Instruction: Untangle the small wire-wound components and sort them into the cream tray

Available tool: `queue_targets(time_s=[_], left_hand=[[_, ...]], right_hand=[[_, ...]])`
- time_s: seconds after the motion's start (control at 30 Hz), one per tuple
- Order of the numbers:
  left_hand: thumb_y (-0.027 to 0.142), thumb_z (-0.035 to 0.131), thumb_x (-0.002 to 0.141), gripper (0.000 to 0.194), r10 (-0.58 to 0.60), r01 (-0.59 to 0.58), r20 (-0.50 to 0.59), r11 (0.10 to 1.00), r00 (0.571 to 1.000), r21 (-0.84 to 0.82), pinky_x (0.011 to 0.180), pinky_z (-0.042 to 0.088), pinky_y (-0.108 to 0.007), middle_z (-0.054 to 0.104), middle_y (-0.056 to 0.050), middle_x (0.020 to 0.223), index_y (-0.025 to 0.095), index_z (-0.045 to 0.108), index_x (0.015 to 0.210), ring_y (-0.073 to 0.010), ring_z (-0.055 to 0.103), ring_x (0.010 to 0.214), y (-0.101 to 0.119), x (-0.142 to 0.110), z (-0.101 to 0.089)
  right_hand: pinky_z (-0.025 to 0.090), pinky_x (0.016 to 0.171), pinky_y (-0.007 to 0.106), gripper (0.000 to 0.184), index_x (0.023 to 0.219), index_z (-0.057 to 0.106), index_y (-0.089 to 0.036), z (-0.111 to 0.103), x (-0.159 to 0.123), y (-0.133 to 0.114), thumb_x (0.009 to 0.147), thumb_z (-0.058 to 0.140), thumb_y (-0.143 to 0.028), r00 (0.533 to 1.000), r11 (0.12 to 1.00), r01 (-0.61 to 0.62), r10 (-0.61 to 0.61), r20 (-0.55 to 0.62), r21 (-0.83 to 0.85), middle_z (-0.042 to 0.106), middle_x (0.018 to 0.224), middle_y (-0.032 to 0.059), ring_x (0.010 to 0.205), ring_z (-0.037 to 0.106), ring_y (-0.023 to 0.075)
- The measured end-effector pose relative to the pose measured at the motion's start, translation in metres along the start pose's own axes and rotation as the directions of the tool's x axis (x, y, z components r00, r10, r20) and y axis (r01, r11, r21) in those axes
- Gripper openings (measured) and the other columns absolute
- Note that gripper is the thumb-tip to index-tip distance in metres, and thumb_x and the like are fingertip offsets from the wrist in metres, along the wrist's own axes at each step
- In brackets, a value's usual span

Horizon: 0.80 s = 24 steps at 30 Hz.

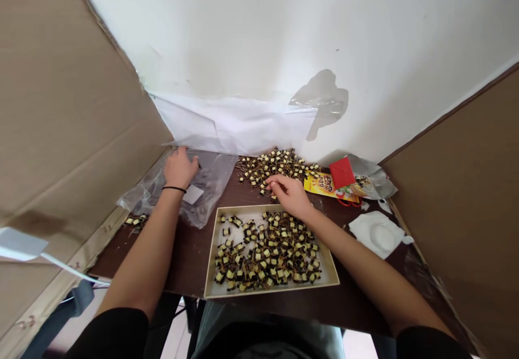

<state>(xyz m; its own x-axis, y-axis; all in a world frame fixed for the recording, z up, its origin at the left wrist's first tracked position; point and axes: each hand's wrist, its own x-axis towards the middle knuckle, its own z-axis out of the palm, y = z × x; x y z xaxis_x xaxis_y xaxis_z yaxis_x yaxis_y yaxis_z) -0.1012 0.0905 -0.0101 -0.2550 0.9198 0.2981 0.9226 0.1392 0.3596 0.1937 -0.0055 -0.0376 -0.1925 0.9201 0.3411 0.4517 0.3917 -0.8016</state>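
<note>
My left hand (180, 168) rests over a clear plastic bag (211, 180) at the back left, thumb held apart from the fingers. A tiny dark thing shows by the thumb tip, and the other fingertips are partly hidden. At the front edge of a pile of small yellow-and-black coil components (279, 164), my right hand (290, 194) has thumb and forefinger pinched together on a coil component. Below it, a shallow cardboard tray (333, 278) holds many of the same parts, with bare bottom showing at its upper left. Thin wire leads stick out of the parts.
A yellow snack packet (320, 185) lies at the right, with a red paper piece (341, 172) and red-handled scissors (349, 203) beside it. Nearer is a white moulded piece (375, 233). Several loose components (135, 221) lie left. Cardboard panels (81, 78) flank the table.
</note>
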Motion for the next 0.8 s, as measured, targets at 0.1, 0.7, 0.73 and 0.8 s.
queue_targets(time_s=[0.1, 0.7, 0.73, 0.8], left_hand=[[0.030, 0.048, 0.084, 0.039, 0.275, -0.272, 0.040, 0.960, 0.961, -0.073, 0.094, 0.042, -0.040, 0.065, -0.018, 0.116, 0.010, 0.061, 0.115, -0.0312, 0.058, 0.107, 0.029, -0.021, -0.007], [0.035, 0.045, 0.085, 0.033, 0.635, -0.497, 0.177, 0.722, 0.752, -0.481, 0.075, 0.046, -0.028, 0.074, -0.008, 0.090, 0.015, 0.070, 0.088, -0.0192, 0.064, 0.081, 0.051, -0.069, 0.055], [0.035, 0.045, 0.085, 0.033, 0.636, -0.495, 0.184, 0.722, 0.749, -0.483, 0.074, 0.045, -0.027, 0.074, -0.007, 0.089, 0.015, 0.070, 0.088, -0.0184, 0.064, 0.079, 0.051, -0.069, 0.057], [0.035, 0.045, 0.085, 0.033, 0.638, -0.492, 0.200, 0.724, 0.743, -0.483, 0.072, 0.045, -0.026, 0.074, -0.006, 0.086, 0.015, 0.070, 0.088, -0.0174, 0.064, 0.076, 0.051, -0.070, 0.061]], right_hand=[[0.046, 0.062, 0.023, 0.023, 0.092, 0.067, -0.015, -0.001, 0.000, -0.001, 0.088, 0.045, -0.018, 0.996, 0.996, -0.021, 0.029, 0.087, -0.087, 0.071, 0.074, 0.0031, 0.062, 0.063, 0.0128], [0.041, 0.069, 0.021, 0.017, 0.093, 0.070, -0.019, -0.009, 0.016, -0.003, 0.087, 0.055, -0.024, 0.912, 0.864, 0.004, 0.204, 0.356, -0.504, 0.073, 0.086, 0.0030, 0.077, 0.064, 0.0147], [0.041, 0.069, 0.020, 0.020, 0.102, 0.068, -0.020, -0.010, 0.022, -0.003, 0.085, 0.058, -0.022, 0.898, 0.876, 0.038, 0.181, 0.401, -0.482, 0.072, 0.088, 0.0016, 0.077, 0.064, 0.0137], [0.040, 0.069, 0.022, 0.032, 0.114, 0.064, -0.020, -0.011, 0.035, -0.004, 0.083, 0.059, -0.016, 0.850, 0.840, 0.201, 0.106, 0.517, -0.503, 0.072, 0.089, 0.0026, 0.078, 0.063, 0.0153]])
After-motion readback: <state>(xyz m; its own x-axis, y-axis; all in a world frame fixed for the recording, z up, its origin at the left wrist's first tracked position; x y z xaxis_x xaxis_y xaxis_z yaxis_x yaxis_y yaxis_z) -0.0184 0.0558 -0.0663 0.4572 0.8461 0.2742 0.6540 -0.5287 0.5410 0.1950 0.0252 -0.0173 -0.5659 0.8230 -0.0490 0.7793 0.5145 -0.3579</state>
